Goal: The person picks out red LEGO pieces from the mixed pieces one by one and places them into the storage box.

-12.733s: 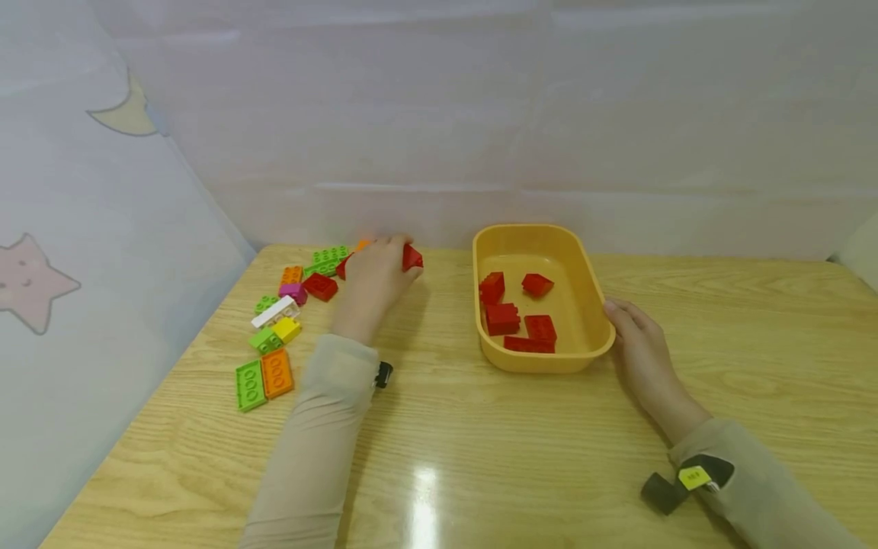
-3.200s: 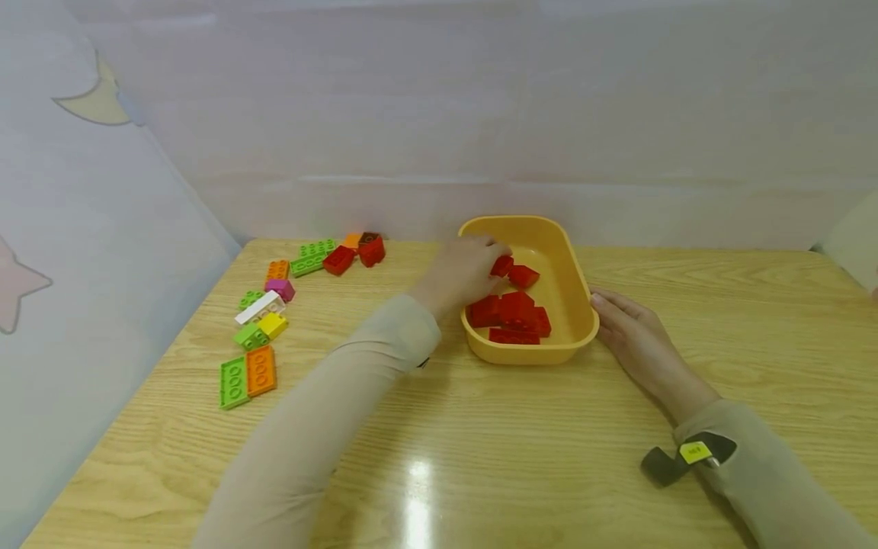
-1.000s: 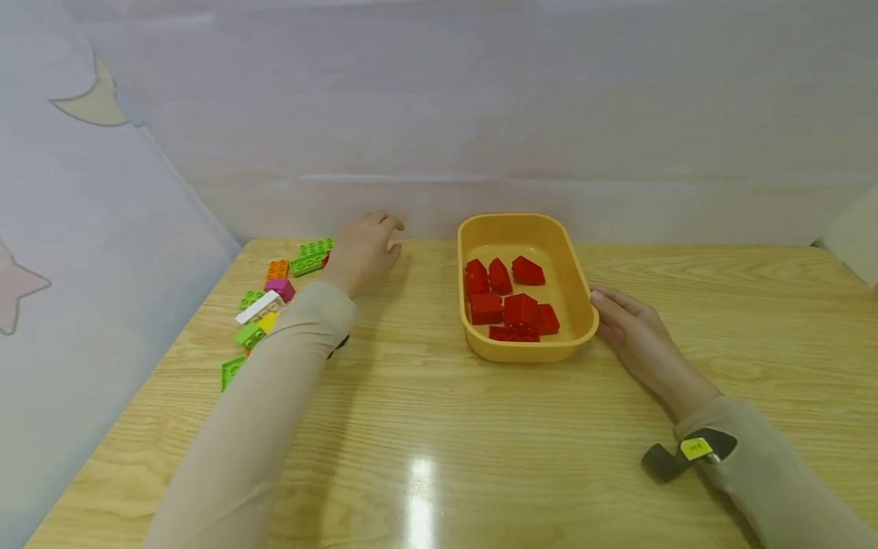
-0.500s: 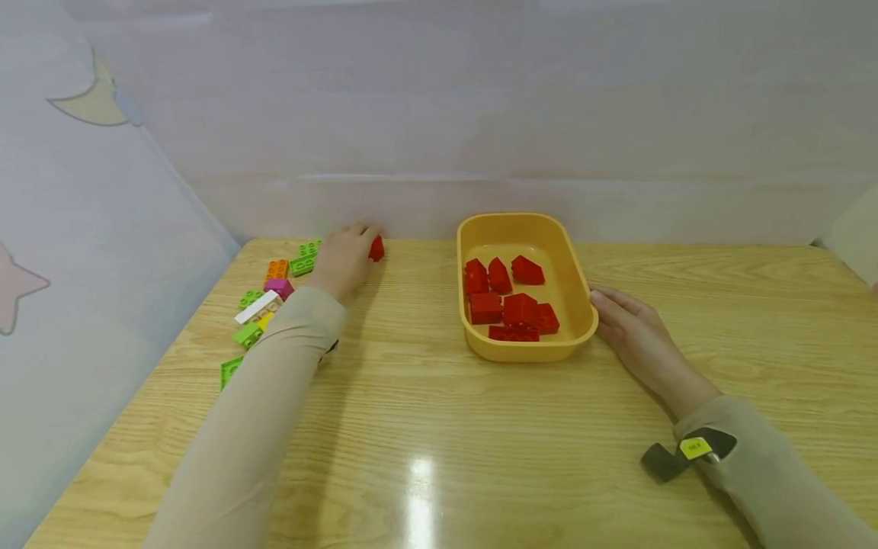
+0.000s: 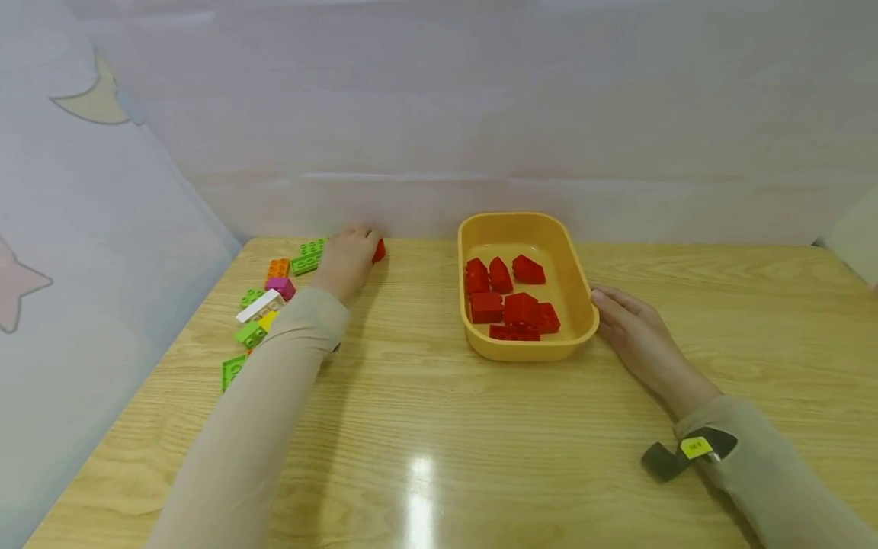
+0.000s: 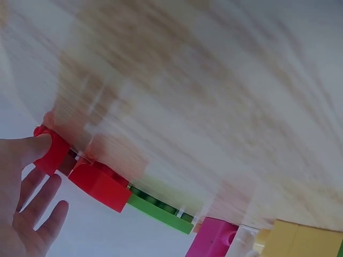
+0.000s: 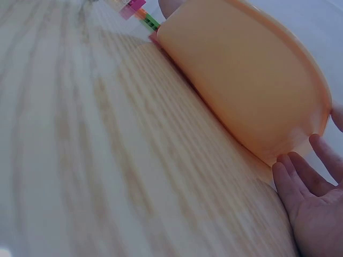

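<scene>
At the table's back left, my left hand [image 5: 344, 261] reaches over the bricks. In the left wrist view its thumb presses on a red brick [image 6: 53, 152], with the fingers on the far side; this red brick [image 5: 379, 251] peeks out past the hand in the head view. Beside it lies another red brick [image 6: 102, 184], hidden in the head view. My right hand [image 5: 634, 335] touches the outside of a yellow bin [image 5: 535, 351] near its front right corner, fingers fairly straight. Several red bricks [image 5: 523, 309] lie inside the bin, mostly toward its left and front.
Left of my left arm lie green bricks [image 5: 306, 263], an orange brick [image 5: 277, 269], a magenta brick [image 5: 281, 287], a white brick [image 5: 259, 306] and a yellow brick [image 5: 267, 319]. The sleeve partly covers a green plate [image 5: 233, 371]. A pale cloth wall [image 5: 425, 137] borders the wooden table [image 5: 439, 427].
My left hand left the bin, where more red bricks now lie, and went back left to the loose bricks; over the last half second it barely moves. The right hand stays at the bin.
</scene>
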`<state>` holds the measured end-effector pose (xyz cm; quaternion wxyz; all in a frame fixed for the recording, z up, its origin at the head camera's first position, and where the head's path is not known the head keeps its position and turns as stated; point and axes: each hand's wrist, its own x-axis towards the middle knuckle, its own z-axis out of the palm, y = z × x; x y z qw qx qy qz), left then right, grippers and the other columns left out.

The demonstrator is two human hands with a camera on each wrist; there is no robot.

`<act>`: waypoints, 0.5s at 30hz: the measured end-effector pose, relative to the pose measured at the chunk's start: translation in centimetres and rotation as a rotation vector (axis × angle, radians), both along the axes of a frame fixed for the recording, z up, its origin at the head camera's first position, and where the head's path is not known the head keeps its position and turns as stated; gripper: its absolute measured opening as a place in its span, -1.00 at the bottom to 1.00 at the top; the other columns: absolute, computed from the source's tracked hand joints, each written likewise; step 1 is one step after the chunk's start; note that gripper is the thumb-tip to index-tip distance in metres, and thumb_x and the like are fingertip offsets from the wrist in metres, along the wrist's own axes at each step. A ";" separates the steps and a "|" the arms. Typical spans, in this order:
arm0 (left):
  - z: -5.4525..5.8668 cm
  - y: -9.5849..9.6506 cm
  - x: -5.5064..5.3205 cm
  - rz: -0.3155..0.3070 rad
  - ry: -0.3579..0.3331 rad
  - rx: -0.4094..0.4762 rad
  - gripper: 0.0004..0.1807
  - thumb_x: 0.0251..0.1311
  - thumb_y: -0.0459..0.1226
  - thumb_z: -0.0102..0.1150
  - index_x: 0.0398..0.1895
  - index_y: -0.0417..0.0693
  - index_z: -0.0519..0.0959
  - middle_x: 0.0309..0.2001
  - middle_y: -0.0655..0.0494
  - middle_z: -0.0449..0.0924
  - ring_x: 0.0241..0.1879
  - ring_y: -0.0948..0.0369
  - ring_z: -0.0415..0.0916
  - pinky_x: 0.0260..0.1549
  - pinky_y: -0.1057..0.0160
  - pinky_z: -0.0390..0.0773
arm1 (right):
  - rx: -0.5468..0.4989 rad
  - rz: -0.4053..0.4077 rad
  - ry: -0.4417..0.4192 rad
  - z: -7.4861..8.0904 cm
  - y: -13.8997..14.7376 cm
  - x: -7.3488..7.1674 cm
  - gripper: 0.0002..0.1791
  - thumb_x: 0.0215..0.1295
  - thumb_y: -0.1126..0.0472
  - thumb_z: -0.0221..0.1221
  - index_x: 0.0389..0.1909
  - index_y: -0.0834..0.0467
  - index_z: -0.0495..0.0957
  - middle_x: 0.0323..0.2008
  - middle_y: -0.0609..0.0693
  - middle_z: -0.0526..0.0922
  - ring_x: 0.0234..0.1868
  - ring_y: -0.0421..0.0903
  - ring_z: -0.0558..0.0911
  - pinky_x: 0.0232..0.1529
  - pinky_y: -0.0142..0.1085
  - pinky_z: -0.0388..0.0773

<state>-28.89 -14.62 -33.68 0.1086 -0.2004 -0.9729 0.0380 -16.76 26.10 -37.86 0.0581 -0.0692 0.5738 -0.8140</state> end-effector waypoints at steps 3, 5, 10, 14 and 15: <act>0.1 0.0 0.1 0.007 -0.002 -0.007 -0.55 0.26 -0.46 0.24 0.22 -0.30 0.47 0.18 -0.21 0.49 0.16 -0.13 0.44 0.07 -0.06 0.54 | -0.009 0.002 0.004 0.0 -0.1 0.0 -0.77 0.50 0.28 0.05 -0.03 0.07 0.67 0.04 -0.14 0.64 0.08 -0.28 0.60 0.09 -0.46 0.51; 0.1 0.1 0.1 0.013 -0.006 -0.007 -0.53 0.24 -0.46 0.26 0.23 -0.31 0.47 0.18 -0.21 0.48 0.16 -0.13 0.44 0.05 -0.06 0.55 | -0.012 0.000 0.002 0.1 -0.1 0.0 -0.77 0.50 0.28 0.06 -0.03 0.06 0.67 0.03 -0.15 0.64 0.07 -0.28 0.60 0.08 -0.46 0.51; 0.0 0.2 0.2 -0.009 -0.011 0.007 -0.51 0.17 -0.50 0.30 0.20 -0.33 0.48 0.12 -0.23 0.48 0.09 -0.14 0.47 0.03 -0.07 0.56 | -0.002 -0.002 -0.004 0.2 -0.1 0.1 -0.77 0.49 0.28 0.06 -0.03 0.05 0.67 0.03 -0.16 0.64 0.07 -0.29 0.60 0.07 -0.46 0.51; -0.1 0.4 0.2 -0.018 -0.009 0.021 -0.54 0.17 -0.49 0.32 0.15 -0.34 0.49 0.06 -0.21 0.48 0.05 -0.13 0.46 0.02 -0.05 0.56 | -0.003 -0.002 -0.008 0.2 -0.1 0.1 -0.77 0.50 0.28 0.06 -0.02 0.06 0.66 0.03 -0.15 0.64 0.07 -0.28 0.60 0.08 -0.46 0.51; 0.0 0.4 0.3 -0.016 -0.007 0.020 -0.55 0.18 -0.47 0.31 0.15 -0.33 0.49 0.06 -0.21 0.48 0.06 -0.12 0.46 0.01 -0.05 0.56 | -0.005 -0.002 -0.009 0.2 -0.1 0.1 -0.77 0.50 0.28 0.06 -0.02 0.06 0.66 0.03 -0.15 0.64 0.07 -0.28 0.60 0.08 -0.46 0.51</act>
